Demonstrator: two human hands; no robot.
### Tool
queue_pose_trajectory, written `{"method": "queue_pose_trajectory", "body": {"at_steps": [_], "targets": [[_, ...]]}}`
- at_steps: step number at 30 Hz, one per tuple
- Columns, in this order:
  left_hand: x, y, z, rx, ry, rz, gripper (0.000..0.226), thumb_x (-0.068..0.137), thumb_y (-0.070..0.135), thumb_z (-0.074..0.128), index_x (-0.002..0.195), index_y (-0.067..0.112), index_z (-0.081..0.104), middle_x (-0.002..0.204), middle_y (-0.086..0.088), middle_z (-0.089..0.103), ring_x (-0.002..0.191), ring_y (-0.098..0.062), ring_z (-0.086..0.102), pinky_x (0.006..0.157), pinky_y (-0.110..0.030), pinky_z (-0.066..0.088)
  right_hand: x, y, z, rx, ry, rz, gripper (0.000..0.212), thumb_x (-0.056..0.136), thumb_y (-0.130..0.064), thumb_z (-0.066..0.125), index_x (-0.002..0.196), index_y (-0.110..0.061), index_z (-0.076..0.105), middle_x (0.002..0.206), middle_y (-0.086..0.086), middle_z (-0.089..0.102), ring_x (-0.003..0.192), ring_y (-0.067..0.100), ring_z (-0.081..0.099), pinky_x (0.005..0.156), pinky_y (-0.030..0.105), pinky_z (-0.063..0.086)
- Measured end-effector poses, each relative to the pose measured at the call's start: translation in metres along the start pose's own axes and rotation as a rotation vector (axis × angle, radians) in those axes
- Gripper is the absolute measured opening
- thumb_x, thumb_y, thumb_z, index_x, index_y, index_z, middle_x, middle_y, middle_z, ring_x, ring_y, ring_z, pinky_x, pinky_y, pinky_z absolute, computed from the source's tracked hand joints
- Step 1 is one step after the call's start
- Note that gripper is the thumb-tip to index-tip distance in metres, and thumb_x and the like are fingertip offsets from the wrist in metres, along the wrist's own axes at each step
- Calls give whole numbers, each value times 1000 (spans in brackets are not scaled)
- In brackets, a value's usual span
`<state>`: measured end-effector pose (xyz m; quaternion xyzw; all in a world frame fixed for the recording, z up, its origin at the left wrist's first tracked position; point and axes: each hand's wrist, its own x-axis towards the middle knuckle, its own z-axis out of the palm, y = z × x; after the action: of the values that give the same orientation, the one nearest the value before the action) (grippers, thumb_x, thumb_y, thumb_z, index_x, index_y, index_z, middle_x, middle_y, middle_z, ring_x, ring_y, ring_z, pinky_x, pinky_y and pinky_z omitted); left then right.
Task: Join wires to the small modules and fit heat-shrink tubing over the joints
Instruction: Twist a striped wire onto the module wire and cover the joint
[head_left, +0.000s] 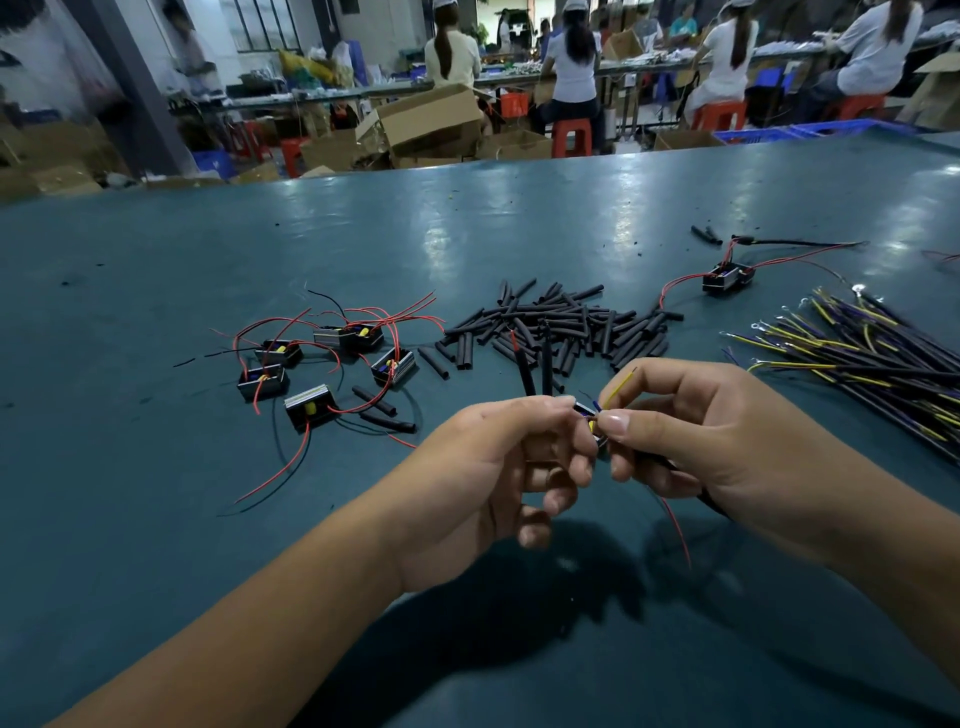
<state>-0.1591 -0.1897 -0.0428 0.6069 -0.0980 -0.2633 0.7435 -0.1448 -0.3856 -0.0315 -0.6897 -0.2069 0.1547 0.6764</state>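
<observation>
Joining a yellow wire (618, 389) to a small module (589, 415) held up between both hands above the counter (156, 312).

From the head view, the left hand (498, 467) gripped the module with curled fingers, two black tube-covered leads (535, 364) rising from it; the right hand (691, 431) pinched the yellow wire between thumb and forefinger against the module. Loose heat-shrink tubing (561, 325) lay just beyond, more modules (322, 364) to the left.
</observation>
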Motion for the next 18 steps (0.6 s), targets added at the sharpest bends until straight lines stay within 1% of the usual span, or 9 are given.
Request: {"method": "queue_pose_trajectory", "body": {"at_steps": [3, 6, 11, 13, 16, 18], "targets": [[2, 0, -1, 21, 7, -5, 24, 91, 37, 53, 74, 24, 64, 71, 4, 58, 53, -8, 47, 45, -20, 32, 0, -1, 0, -4, -8, 3, 17, 72, -33, 71, 77, -17, 67, 63, 12, 64, 46, 11, 40, 43, 14, 33], [2, -2, -2, 68, 49, 41, 21, 92, 34, 56, 76, 23, 64, 69, 4, 58, 52, -8, 48, 45, -20, 32, 0, -1, -1, -13, -1, 6, 20, 71, -34, 71, 78, -16, 66, 64, 13, 65, 47, 12, 41, 43, 15, 34], [0, -2, -2, 81, 60, 113, 22, 96, 26, 57, 76, 20, 64, 67, 2, 59, 51, -8, 48, 43, -19, 33, 1, 0, -2, -9, 1, -1, 19, 72, -34, 72, 78, -16, 66, 64, 14, 65, 46, 13, 41, 43, 15, 33], [1, -3, -1, 143, 93, 179, 24, 98, 23, 57, 75, 20, 65, 68, -1, 59, 52, -9, 48, 45, -20, 35, 1, 0, -2, -2, -4, 3, 18, 72, -34, 72, 78, -17, 67, 64, 13, 64, 46, 12, 41, 43, 15, 33], [4, -5, -2, 280, 149, 344, 24, 98, 17, 58, 76, 19, 66, 70, -3, 62, 56, -12, 49, 47, -22, 39, 2, 0, -2, 12, -23, 19, 16, 77, -29, 79, 77, -19, 67, 63, 12, 64, 45, 11, 41, 43, 15, 34], [5, -7, -5, 441, 186, 477, 20, 98, 18, 56, 80, 16, 65, 71, -3, 63, 57, -14, 52, 48, -25, 43, 2, 0, -2, 13, -30, 23, 16, 78, -29, 79, 77, -19, 66, 63, 11, 62, 46, 11, 40, 43, 15, 32]]}}
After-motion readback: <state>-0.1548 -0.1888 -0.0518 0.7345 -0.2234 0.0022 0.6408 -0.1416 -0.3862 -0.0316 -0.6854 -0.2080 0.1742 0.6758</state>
